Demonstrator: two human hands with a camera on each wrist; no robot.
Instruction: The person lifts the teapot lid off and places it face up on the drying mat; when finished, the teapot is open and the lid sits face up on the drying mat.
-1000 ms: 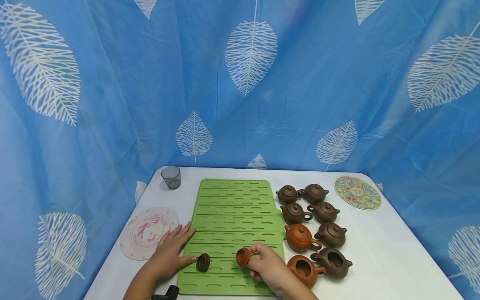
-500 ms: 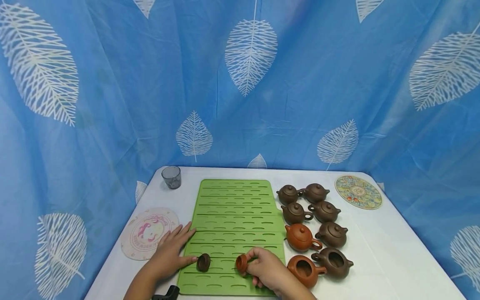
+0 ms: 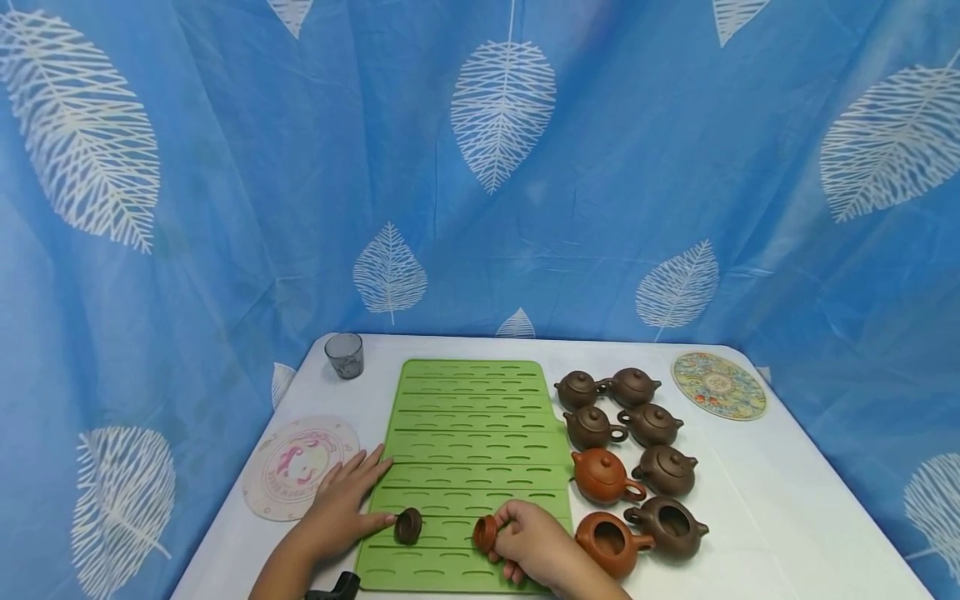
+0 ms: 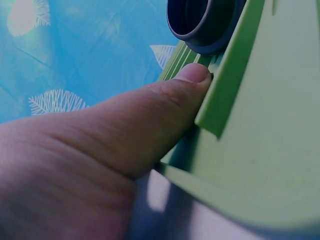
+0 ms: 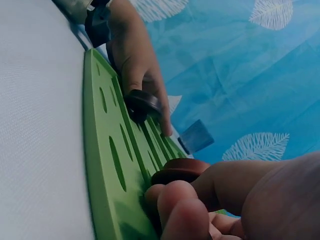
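Note:
In the head view, my right hand point(image 3: 531, 537) pinches a reddish-brown teapot lid point(image 3: 485, 533) low over the green ridged mat point(image 3: 465, 450). That lid stands on edge, its hollow underside facing left. My left hand point(image 3: 341, 508) lies with fingers spread over the mat's left edge. Its thumb tip is right by a dark brown teapot lid point(image 3: 408, 527), which stands on edge on the mat. The left wrist view has the straight thumb point(image 4: 192, 75) just below that dark lid point(image 4: 207, 22). In the right wrist view, fingers and thumb close round the reddish lid point(image 5: 182, 170).
Several teapots fill the mat's right side; a reddish one point(image 3: 606, 542) and a dark brown one point(image 3: 670, 527) in front are lidless. A round patterned mat point(image 3: 718, 385) lies back right, a pink-printed one point(image 3: 300, 468) at left. A glass cup point(image 3: 345, 356) stands back left.
My right hand has lowered slightly with the reddish lid, bringing it closer to the mat. My left hand and the dark lid stay in place.

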